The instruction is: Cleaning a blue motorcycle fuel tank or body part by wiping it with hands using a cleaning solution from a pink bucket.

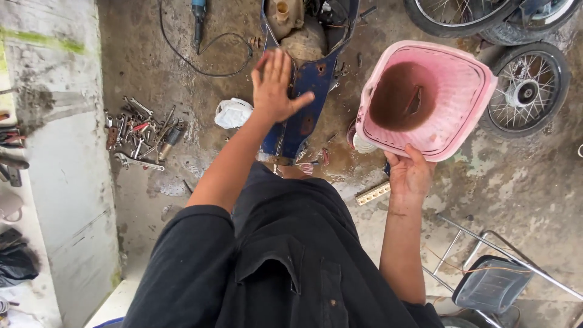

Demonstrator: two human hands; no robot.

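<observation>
Stained concrete floor (522,188), scattered wrenches (138,135), white bag (232,113), wheels (525,90)

Soft, even daylight, faint shadows, sharp throughout, with wide-angle bending at the edges.

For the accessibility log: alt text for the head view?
Seen from above, a person's right hand holds a dirty pink plastic basket by its rim, while the left hand is raised open-palmed over a blue motorcycle body panel. Wrenches lie scattered on the stained concrete floor.
</observation>
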